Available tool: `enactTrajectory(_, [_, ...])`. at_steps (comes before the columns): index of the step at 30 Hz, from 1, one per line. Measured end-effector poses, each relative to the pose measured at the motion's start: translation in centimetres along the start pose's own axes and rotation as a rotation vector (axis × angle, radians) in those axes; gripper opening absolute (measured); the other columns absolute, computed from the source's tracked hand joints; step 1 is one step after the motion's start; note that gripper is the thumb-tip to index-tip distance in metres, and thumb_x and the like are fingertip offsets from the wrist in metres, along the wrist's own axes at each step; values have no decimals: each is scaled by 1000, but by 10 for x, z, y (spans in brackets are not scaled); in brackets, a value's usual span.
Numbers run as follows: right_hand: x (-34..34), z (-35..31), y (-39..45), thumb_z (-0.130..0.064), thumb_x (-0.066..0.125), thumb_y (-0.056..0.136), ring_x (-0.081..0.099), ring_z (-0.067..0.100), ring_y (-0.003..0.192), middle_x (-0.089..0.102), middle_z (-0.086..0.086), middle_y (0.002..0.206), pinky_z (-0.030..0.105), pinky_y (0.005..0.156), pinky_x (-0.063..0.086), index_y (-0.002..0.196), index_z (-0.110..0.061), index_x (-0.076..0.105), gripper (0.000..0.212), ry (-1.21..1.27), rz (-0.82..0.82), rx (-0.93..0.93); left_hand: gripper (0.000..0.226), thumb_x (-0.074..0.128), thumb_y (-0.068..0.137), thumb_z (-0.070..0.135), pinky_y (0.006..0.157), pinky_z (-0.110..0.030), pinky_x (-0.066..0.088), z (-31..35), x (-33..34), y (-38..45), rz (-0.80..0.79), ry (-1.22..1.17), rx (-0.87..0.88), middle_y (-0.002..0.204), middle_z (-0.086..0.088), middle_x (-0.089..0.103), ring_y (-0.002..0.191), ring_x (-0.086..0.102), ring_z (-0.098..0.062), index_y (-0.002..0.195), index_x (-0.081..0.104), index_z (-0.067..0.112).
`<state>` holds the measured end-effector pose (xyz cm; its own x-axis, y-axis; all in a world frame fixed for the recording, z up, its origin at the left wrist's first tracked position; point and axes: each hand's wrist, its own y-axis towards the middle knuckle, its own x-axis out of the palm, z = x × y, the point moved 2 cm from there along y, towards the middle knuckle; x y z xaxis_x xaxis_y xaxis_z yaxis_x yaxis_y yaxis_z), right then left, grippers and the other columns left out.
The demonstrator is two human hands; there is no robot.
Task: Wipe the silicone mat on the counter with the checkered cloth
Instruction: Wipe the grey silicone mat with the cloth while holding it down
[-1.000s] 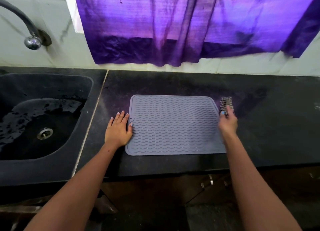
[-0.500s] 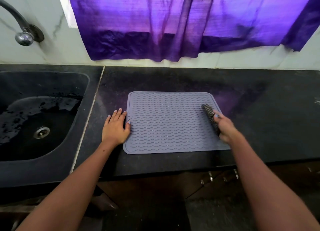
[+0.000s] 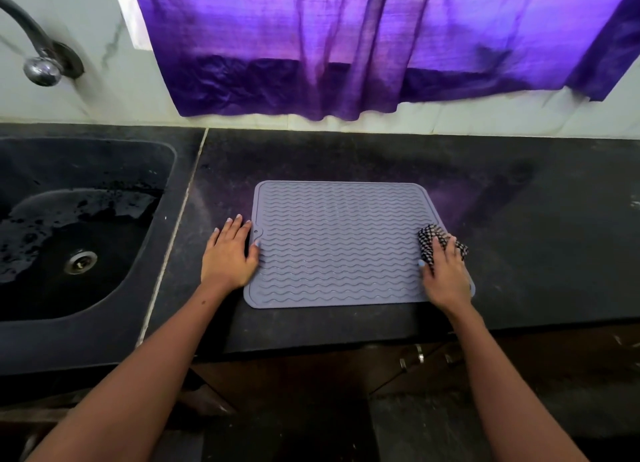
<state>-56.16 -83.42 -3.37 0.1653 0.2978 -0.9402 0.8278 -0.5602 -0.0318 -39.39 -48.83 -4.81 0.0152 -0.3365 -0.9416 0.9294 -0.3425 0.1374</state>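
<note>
A grey silicone mat [image 3: 341, 243] with wavy ridges lies flat on the black counter [image 3: 519, 219]. My left hand [image 3: 230, 253] rests flat at the mat's left edge, fingers straight, thumb tip on the mat. My right hand [image 3: 445, 271] lies on the mat's right edge, over a black-and-white checkered cloth [image 3: 427, 245] bunched beneath it. The cloth sticks out past my fingers on both sides; most of it is hidden under the hand.
A black sink [image 3: 79, 233] with a wet basin and metal drain [image 3: 80, 261] lies left of the counter, a tap [image 3: 41, 68] above it. A purple curtain [image 3: 346, 46] hangs over the back wall. Cabinet handles [image 3: 419, 354] show below the counter's front edge.
My right hand has carried the cloth from the counter beyond the mat's right edge onto the mat and laid it down near the right edge. My left hand has stayed put.
</note>
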Motion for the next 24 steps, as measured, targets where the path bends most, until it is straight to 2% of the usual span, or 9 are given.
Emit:
enactTrajectory(3, [-7,4,9,-20,42,99,12,29,145,7,15,158,34,117,12,148,-9,23,54,179,-41,-34,69,20,85,46,118,-37,8,0,0,0,0,-6,-7,155,-6,25,145,17,-19,144,33,12])
enactTrajectory(5, [-22,2,8,-8,38,99,36,16,136,35,8,148,25,111,26,140,-4,40,41,597,-6,88,69,20,86,46,118,-37,8,1,-1,-1,-1,-15,-4,155,-7,25,145,17,-20,144,34,12])
enactTrajectory(7, [-41,-1,8,-8,28,101,65,6,96,68,-1,107,23,85,51,117,-10,57,33,1141,18,278,64,23,90,45,118,-38,8,1,-2,-1,-7,-18,-9,155,-7,25,145,16,-20,144,33,12])
enactTrajectory(9, [-53,1,14,-11,28,102,67,15,84,73,-2,89,30,76,55,112,-15,58,33,1450,130,438,58,29,95,40,119,-38,8,2,-2,-1,-9,-26,-10,155,-7,24,145,16,-20,144,32,11])
enactTrajectory(10, [-57,-3,16,-10,31,101,63,17,91,70,2,102,33,85,52,124,-15,56,34,1420,182,447,55,32,96,38,119,-38,7,3,-2,-2,-7,-33,-9,155,-7,24,145,16,-20,144,32,11])
enactTrajectory(13, [-49,-44,-5,-7,39,99,43,11,124,41,3,143,26,106,29,142,-13,38,44,904,250,224,52,35,98,34,119,-38,7,4,-3,-3,-9,-38,-11,155,-7,23,145,15,-20,145,31,11])
enactTrajectory(16, [0,-83,-37,-17,38,99,5,13,145,5,-2,158,34,119,8,149,-19,18,54,419,40,-83,52,35,98,34,119,-39,8,3,-4,-3,1,-37,6,155,-8,24,145,16,-21,145,32,10])
enactTrajectory(18, [26,-89,-48,-26,34,100,-6,21,147,-8,4,159,38,121,0,151,-21,5,59,63,-33,-198,52,35,98,34,119,-38,8,4,-4,-3,-3,-33,2,155,-8,24,145,15,-20,145,32,10])
enactTrajectory(24, [25,-87,-35,-33,33,100,-11,20,146,-19,2,157,35,118,-3,150,-26,-6,63,-19,-194,-179,67,17,87,43,118,-38,7,5,-2,-2,-8,-8,-16,155,-6,23,145,14,-20,145,32,12])
